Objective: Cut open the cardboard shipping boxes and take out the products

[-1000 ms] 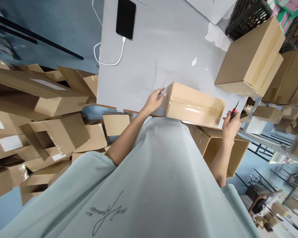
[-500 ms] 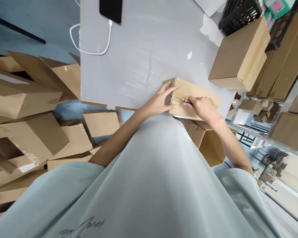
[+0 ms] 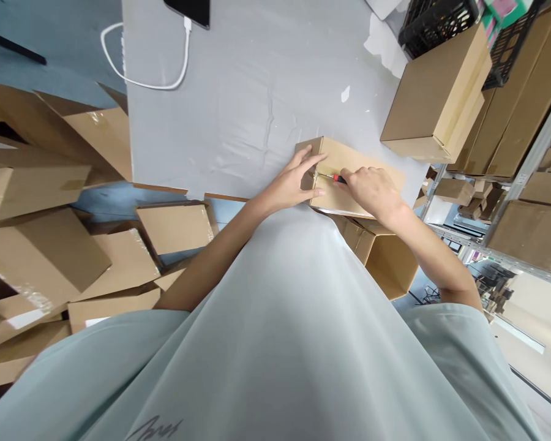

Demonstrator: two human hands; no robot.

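A small closed cardboard box (image 3: 349,155) lies at the near edge of the grey table (image 3: 211,135). My left hand (image 3: 296,182) rests at its left end, fingers and thumb spread, with the tips on the top near the edge. My right hand (image 3: 371,191) is closed around a screwdriver-like tool (image 3: 336,178) with a red and black handle. Its thin metal shaft points left, and the tip meets the taped left edge of the box between my left thumb and forefinger. My right palm hides most of the handle.
A larger cardboard box (image 3: 429,92) stands at the table's right, before a black plastic crate (image 3: 434,27). A phone (image 3: 193,9) with a white cable (image 3: 181,76) lies at the far left. Open cartons (image 3: 55,245) crowd the floor at left; an open box (image 3: 390,266) sits below the table.
The tool's shaft has tilted slightly and its tip is now at the box's taped left edge. My left hand stays on the box. The whole view has shifted a little.
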